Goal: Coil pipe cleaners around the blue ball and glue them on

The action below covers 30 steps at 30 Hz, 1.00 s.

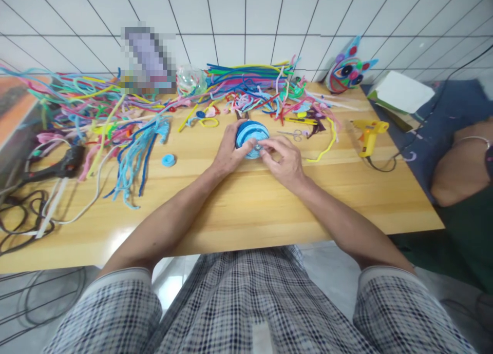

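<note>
A round blue piece of coiled pipe cleaners (252,132), dark and light blue in rings, is held just above the table's middle. My left hand (231,148) grips it from the left side, thumb across its face. My right hand (283,158) is at its right edge, thumb and fingers pinched together close to the light blue centre. Whatever lies between those right fingertips is too small to make out. A small light blue coil (168,160) rests on the table left of my hands. Small scissors (295,134) lie just beyond my right hand.
Pipe cleaners (246,82) in many colours cover the table's back and left. A black glue gun (65,164) with cords lies left, a yellow glue gun (370,137) right. A colourful mask-like figure (348,69) stands at the back right. Another person's arm (462,159) is at the right.
</note>
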Each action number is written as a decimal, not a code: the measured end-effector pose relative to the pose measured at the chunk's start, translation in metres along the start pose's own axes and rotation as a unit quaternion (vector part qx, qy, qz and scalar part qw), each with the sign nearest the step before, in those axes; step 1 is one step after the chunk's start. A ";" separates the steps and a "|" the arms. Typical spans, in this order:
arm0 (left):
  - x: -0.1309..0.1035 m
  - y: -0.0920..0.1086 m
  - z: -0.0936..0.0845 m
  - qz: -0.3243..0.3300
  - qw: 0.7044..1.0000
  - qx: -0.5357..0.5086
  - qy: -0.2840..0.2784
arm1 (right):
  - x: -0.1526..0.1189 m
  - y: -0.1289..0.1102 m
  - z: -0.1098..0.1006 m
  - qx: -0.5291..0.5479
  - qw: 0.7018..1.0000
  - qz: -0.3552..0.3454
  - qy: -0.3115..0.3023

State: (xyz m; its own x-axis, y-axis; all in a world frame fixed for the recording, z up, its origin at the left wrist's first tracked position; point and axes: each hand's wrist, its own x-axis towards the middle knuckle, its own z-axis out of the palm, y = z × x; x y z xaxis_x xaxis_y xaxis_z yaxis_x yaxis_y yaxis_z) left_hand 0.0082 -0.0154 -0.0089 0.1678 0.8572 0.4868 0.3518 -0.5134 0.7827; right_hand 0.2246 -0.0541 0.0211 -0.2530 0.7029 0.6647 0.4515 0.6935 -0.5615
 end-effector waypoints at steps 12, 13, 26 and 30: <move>0.001 0.001 0.003 0.010 1.000 0.004 0.009 | 0.001 0.001 0.000 0.040 0.999 0.030 0.007; 0.001 0.000 0.003 0.009 1.000 0.004 0.013 | 0.001 0.001 0.001 0.040 0.999 0.032 0.007; 0.002 0.001 0.002 0.003 1.000 0.001 0.012 | -0.001 0.002 0.003 0.119 0.987 0.109 -0.015; 0.003 0.001 0.003 0.003 1.000 -0.011 0.011 | -0.001 0.000 0.003 0.111 0.990 0.090 0.001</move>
State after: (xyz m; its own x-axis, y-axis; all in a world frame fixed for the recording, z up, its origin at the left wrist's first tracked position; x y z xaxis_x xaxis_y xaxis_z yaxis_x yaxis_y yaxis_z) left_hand 0.0113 -0.0131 -0.0082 0.1498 0.8533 0.4995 0.3299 -0.5194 0.7883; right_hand 0.2222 -0.0538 0.0188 -0.1839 0.8183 0.5445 0.2904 0.5745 -0.7653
